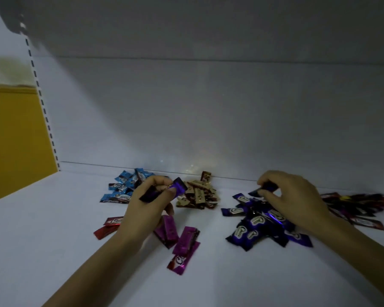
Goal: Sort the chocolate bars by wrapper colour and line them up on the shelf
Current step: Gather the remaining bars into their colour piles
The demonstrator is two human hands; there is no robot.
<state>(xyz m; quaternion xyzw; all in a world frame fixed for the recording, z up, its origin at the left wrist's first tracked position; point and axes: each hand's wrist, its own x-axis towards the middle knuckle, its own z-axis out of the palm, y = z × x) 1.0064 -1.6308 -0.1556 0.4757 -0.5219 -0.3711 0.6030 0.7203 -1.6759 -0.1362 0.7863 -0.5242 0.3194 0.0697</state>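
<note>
Shelf (42,229) bare at lower left and lower centre of the frame; back panel (208,118) closes the rear. Blue pile (124,188), gold pile (197,197), purple pile (264,224) and dark red pile (359,207) span the middle, with an open lane between gold and purple. Magenta bars (182,240) and red bars (108,226) lie centre left. Left hand (146,202), pinching a purple bar (180,188), overhangs the blue-gold gap.

White back panel (208,111), yellow wall (11,138)
</note>
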